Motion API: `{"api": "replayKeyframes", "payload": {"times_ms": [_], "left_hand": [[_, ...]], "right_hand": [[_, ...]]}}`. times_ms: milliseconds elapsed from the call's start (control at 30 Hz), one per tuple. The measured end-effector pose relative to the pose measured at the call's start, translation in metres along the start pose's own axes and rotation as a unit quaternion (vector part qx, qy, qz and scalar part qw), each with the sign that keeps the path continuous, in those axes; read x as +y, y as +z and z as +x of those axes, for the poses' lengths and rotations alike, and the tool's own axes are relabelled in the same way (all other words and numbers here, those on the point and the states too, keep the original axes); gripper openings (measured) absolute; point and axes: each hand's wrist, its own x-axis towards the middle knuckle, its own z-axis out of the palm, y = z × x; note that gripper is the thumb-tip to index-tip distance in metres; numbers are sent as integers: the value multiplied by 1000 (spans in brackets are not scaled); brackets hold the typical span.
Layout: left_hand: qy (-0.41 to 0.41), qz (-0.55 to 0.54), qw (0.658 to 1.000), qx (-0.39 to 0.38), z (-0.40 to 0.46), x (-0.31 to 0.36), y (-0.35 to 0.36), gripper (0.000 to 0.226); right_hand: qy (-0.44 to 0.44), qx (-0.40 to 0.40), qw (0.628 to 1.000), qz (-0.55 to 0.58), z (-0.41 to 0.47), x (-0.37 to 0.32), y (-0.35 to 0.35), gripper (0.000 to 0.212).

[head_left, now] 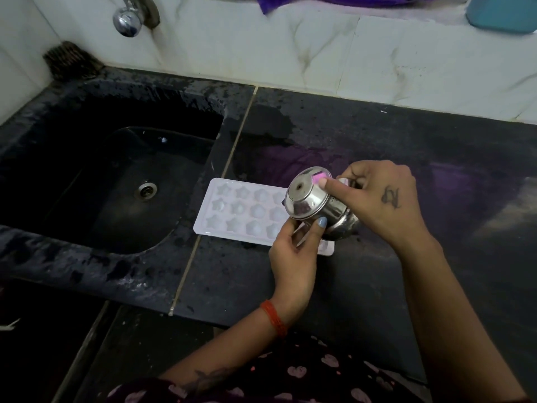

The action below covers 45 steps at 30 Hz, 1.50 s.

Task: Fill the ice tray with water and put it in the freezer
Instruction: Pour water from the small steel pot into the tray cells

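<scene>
a home kitchen: a black stone sink (pixel 122 181) sunk into a wet dark table (pixel 377 286), a chrome tap (pixel 128 23) on white marble-look wall tiles (pixel 290 53).

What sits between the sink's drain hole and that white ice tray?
Nothing loose: the head view shows only the dark basin of the sink past its drain, then its raised black rim, before the ice tray.

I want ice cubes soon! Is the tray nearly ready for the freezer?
Getting there. The ice tray already lies on the counter beside the sink. Both hands, left and right, tip a steel cup over it. Carrying it to the freezer is left.
</scene>
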Motion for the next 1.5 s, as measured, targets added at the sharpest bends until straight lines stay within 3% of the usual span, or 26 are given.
{"api": "replayKeyframes", "payload": {"times_ms": [133, 367, 533, 767, 967, 1267, 1500], "left_hand": [[9, -13, 999, 28, 4, 6, -20, 25], [18, -42, 995, 87, 12, 10, -50, 25], [12, -69, 994, 89, 16, 8, -63, 22], [-3, -99, 991, 89, 20, 3, -72, 41], [-10, -130, 988, 79, 21, 5, -74, 27], [-13, -126, 989, 76, 21, 9, -76, 43], [-4, -89, 993, 79, 20, 9, -77, 28]], "right_hand": [[-25, -25, 999, -7, 6, -24, 16, 34], [-85, -87, 990, -67, 15, -68, 43, 31], [-120, -114, 980, -107, 19, -88, 59, 32], [-159, -115, 969, -150, 19, -101, 73, 30], [-178, -111, 963, -167, 19, -105, 77, 33], [-164, -99, 971, -142, 17, -102, 76, 34], [-78, -69, 994, -40, 13, -77, 71, 30]]}}
